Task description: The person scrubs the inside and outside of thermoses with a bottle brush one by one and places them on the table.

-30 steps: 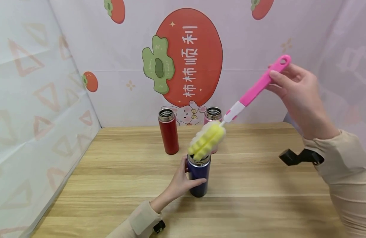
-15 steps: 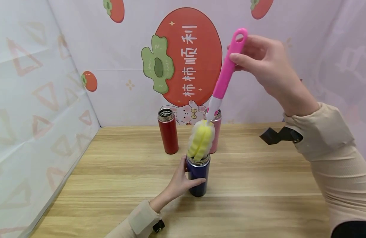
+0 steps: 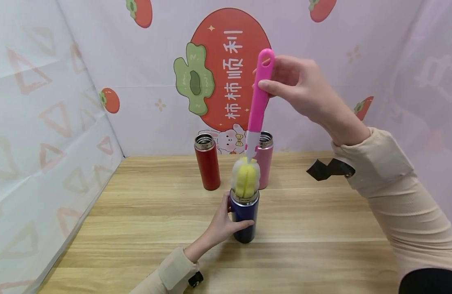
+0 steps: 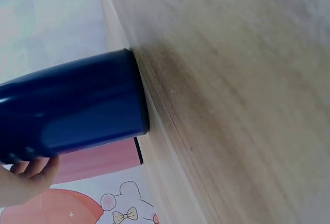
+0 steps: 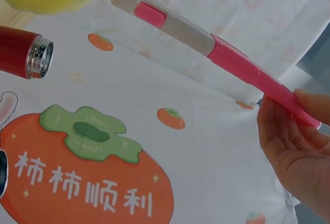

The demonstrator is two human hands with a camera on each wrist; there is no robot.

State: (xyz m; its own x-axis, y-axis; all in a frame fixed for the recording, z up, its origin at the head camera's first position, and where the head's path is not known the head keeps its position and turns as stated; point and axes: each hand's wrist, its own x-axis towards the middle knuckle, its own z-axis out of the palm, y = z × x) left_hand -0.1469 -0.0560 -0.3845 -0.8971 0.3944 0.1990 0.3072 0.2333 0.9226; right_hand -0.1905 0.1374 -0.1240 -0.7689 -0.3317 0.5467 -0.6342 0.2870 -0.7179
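A dark blue bottle (image 3: 245,218) without a lid stands upright on the wooden table. My left hand (image 3: 222,223) grips its side, thumb across the front and fingers round the back; the left wrist view shows the bottle's base (image 4: 138,92) on the tabletop. High above it, my right hand (image 3: 297,85) pinches the pink handle (image 3: 260,98) of a bottle brush near its holed end. The brush stands nearly upright, and its yellow and white sponge head (image 3: 246,178) sits at the bottle's mouth, the lower tip inside the steel rim and hidden.
Behind, a red bottle (image 3: 207,163) stands open at the left, and a pink bottle (image 3: 264,163) stands partly hidden by the brush. A printed cloth (image 3: 152,61) hangs at the table's back edge, and another pale cloth (image 3: 38,163) borders the left side.
My right hand has swung left, then come down a little, turning the brush from a slant to nearly upright. The sponge head has sunk slightly into the blue bottle. My left hand stays put.
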